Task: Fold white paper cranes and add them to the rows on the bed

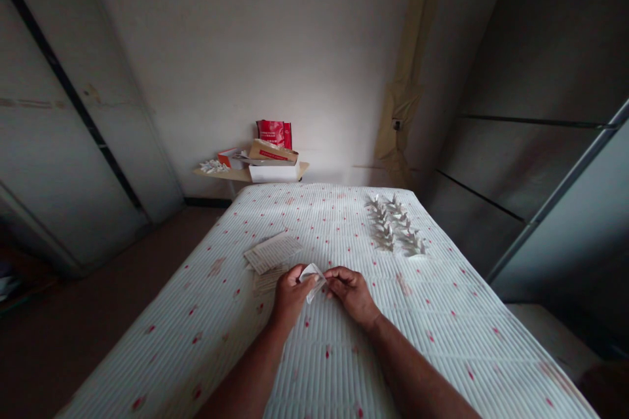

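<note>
A small folded piece of paper (311, 273) is held above the bed between my two hands. My left hand (291, 292) pinches its left side, thumb across the front. On the other side, my right hand (352, 292) has its thumb and fingertips closed on the paper's right corner. Just beyond my left hand lies a stack of printed paper sheets (272, 251) on the bedspread. Two rows of folded paper cranes (386, 222) stand farther off to the right.
The bed (196, 340) has a white ribbed cover with red spots. Behind it, a small table (236, 175) against the wall carries a red bag (272, 133), a cardboard box (272, 152), a white box (273, 173) and more folded paper pieces (213, 166). Wardrobe doors (515, 144) rise at right.
</note>
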The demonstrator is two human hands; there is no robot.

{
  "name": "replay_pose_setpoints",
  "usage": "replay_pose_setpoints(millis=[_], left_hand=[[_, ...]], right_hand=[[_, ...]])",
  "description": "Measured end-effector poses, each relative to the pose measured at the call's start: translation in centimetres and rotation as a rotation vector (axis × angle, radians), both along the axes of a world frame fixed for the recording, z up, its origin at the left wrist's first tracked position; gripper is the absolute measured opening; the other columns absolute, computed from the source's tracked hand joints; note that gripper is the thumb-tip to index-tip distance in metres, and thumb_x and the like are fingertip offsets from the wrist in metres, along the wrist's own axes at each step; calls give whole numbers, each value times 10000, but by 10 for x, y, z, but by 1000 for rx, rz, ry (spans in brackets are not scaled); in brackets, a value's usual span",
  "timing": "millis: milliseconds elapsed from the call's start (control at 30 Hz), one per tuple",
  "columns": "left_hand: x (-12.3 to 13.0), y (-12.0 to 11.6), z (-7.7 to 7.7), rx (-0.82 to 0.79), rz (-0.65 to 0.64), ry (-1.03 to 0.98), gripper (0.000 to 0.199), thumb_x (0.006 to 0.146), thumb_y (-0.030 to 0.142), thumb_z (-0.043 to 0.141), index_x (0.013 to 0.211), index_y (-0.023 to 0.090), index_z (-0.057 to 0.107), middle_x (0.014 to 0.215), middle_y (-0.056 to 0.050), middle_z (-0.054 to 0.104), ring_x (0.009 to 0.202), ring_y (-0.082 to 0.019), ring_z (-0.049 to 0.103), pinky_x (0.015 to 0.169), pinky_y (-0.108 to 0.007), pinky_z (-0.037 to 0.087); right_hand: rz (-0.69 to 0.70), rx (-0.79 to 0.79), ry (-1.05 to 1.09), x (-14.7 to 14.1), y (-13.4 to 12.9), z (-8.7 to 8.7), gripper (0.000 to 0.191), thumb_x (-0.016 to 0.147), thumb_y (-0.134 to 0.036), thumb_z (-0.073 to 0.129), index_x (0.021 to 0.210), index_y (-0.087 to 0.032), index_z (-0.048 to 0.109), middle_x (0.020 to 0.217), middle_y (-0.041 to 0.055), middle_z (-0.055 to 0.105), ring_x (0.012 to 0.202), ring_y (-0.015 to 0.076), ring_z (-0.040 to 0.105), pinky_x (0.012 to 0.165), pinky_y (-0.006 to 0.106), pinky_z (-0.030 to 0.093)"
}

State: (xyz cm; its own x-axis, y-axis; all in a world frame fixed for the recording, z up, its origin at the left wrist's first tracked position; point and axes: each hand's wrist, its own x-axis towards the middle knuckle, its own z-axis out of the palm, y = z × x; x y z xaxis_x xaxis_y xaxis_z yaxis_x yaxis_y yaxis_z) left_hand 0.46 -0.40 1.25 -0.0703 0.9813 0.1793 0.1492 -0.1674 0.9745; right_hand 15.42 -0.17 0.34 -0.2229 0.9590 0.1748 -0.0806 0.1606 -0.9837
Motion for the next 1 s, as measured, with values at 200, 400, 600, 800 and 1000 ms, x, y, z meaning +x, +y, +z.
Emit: replay_pose_setpoints(millis=[200, 400, 600, 800, 1000], left_hand=[[-1, 0, -2, -9, -25, 33, 177, 662, 322, 563, 642, 147, 561, 525, 56, 466, 506, -87, 420, 478, -182, 334], [0, -2, 1, -12, -40, 6, 177, 646, 319, 575, 639, 142, 570, 534, 49, 494, 512, -90, 442, 492, -185, 348], [1, -3, 3, -44, -44, -27, 203, 636, 334, 585, 667, 134, 604, 531, 30, 528, 510, -103, 469, 496, -196, 374], [0, -3, 3, -16, -55, -1, 238, 650, 374, 596, 640, 136, 609, 542, 26, 536, 513, -100, 465, 494, -191, 369], [-2, -1, -2, 19, -44, 84, 277, 691, 412, 565, 650, 141, 602, 538, 33, 503, 517, -100, 445, 491, -187, 352]], right_hand=[[49, -35, 68, 1, 1, 1, 284, 695, -434, 659, 774, -161, 642, 554, -24, 581, 487, 88, 503, 523, 222, 391], [68, -71, 135, 2, 2, 1, 278, 659, -395, 705, 799, -162, 650, 564, -32, 585, 495, 83, 514, 518, 217, 400], [98, -130, 156, 3, 1, 5, 289, 638, -369, 728, 823, -155, 672, 623, -11, 629, 507, 78, 526, 533, 221, 418], [96, -153, 172, 3, 2, 5, 290, 630, -365, 731, 812, -148, 668, 555, -24, 616, 482, 75, 519, 518, 213, 409], [103, -146, 162, 4, 4, 4, 304, 632, -385, 726, 809, -145, 665, 557, -24, 616, 485, 76, 522, 515, 212, 410]])
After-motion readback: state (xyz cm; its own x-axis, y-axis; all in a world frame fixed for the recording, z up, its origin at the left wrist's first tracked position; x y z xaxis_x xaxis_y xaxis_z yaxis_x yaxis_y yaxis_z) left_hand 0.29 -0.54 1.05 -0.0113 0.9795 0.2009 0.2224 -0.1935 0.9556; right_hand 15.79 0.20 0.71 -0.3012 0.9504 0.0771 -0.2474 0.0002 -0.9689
